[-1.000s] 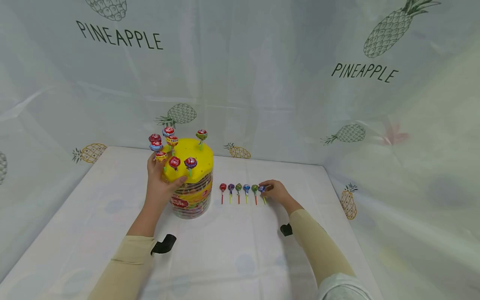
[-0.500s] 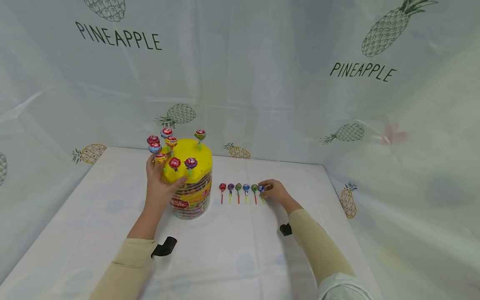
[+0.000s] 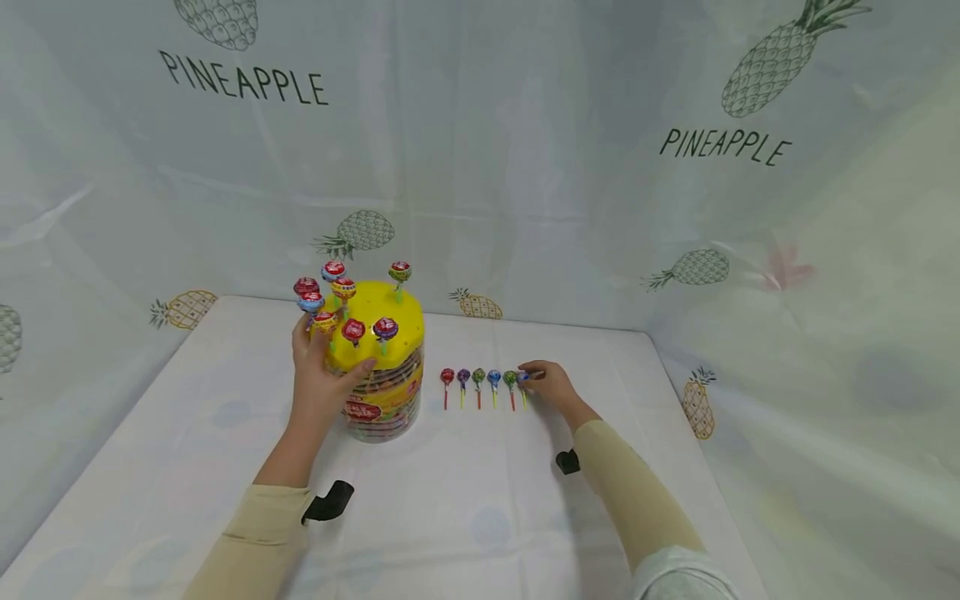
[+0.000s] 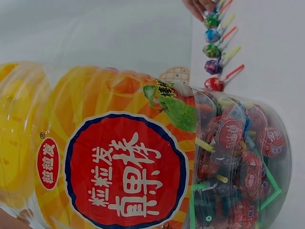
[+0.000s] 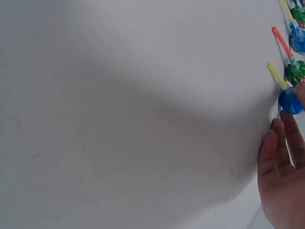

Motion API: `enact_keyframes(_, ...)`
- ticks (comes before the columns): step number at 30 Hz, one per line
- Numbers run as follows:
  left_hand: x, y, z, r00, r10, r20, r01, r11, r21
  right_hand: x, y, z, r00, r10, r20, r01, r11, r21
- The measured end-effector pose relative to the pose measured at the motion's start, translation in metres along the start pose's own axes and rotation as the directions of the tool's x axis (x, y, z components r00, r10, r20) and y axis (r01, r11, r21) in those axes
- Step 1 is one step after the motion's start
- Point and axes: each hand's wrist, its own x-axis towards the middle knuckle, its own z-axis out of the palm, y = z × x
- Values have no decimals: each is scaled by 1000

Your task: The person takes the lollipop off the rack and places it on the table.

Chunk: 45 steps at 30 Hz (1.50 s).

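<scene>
In the head view a clear plastic candy jar (image 3: 384,410) with a yellow lid (image 3: 382,302) stands left of the middle. Several wrapped lollipops poke up from the lid, among them a purple one (image 3: 386,328). My left hand (image 3: 317,379) grips the jar's upper left side, thumb in front, other fingers partly hidden behind. To the right, my right hand (image 3: 552,385) pinches the head of a blue lollipop (image 5: 289,101) lying at the right end of a row. Next to it lies a green lollipop (image 5: 296,72) with an orange stick.
The row on the white table (image 3: 450,500) continues left with a red lollipop (image 3: 447,376), a purple one (image 3: 463,377) and others, sticks toward me. More lollipops (image 4: 231,133) fill the jar's bottom. A pineapple-print curtain (image 3: 510,167) rises behind the table.
The blue lollipop under my right hand has shifted slightly left and straightened, closer to the green one. My left hand stays on the jar. The head view has tilted slightly.
</scene>
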Motion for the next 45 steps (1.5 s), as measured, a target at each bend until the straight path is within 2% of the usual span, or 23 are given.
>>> enact_keyframes(8, -1, 1, 3, 1000, 11, 6, -11, 1000, -8, -3, 1, -3, 999, 28, -29, -28, 1000, 6)
enact_keyframes(14, -3, 3, 3, 1000, 11, -9, -10, 999, 41, -5, 1, -7, 998, 53, -34, -53, 999, -1)
enact_keyframes(22, -8, 10, -1, 1000, -15, 22, 13, 996, 92, -7, -1, -9, 998, 44, -34, -45, 999, -20)
enact_keyframes(25, -10, 12, -3, 999, -8, 33, 5, 995, 101, -9, -3, -13, 998, 37, -52, -39, 998, -45)
enact_keyframes(28, -12, 15, -6, 999, 9, 42, -13, 994, 107, -10, -10, -19, 997, -4, -75, 0, 999, -52)
enact_keyframes(32, -17, 18, -12, 998, 9, 66, -16, 994, 107, -12, -29, -29, 990, -102, -101, 102, 995, -13)
enact_keyframes(35, -19, 17, -17, 996, 2, 90, -11, 995, 104, -17, -52, -36, 974, -196, -110, 202, 979, 43)
enact_keyframes(38, -20, 17, -23, 993, -6, 119, -7, 994, 112, -26, -81, -42, 954, -275, -115, 288, 951, 110)
enact_keyframes(42, -20, 14, -31, 986, 1, 164, -15, 997, 82, -44, -125, -45, 934, -340, -112, 357, 908, 219)
enact_keyframes(45, -22, 8, -37, 984, 37, 172, -41, 999, 20, -58, -154, -43, 908, -407, -102, 418, 856, 305)
